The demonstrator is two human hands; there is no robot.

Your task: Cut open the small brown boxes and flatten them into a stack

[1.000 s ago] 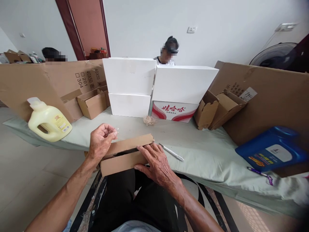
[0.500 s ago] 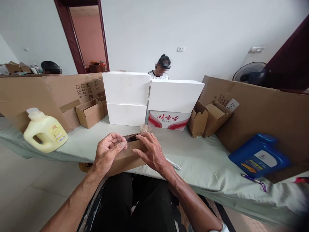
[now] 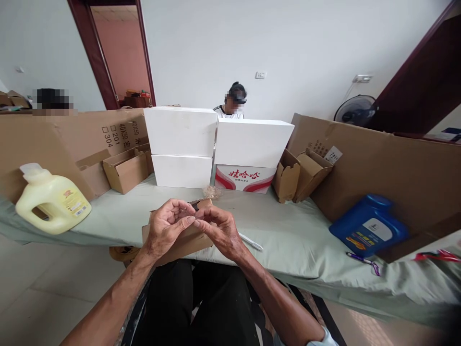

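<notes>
The brown cardboard box [image 3: 187, 244] lay at the table's [image 3: 288, 230] near edge, lid slightly raised. The left hand [image 3: 166, 231] and right hand [image 3: 220, 231] curled over it, fingertips [image 3: 189, 222] meeting. Whether they pinched anything could not be told.

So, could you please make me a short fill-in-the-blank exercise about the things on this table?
1. The left hand and the right hand meet above a small box made of ____.
2. The left jug, with a white cap, is pale ____.
3. The right jug is ____.
4. Right of the right hand, a white ____ lies on the cloth.
Missing words: cardboard, yellow, blue, pen.
</notes>
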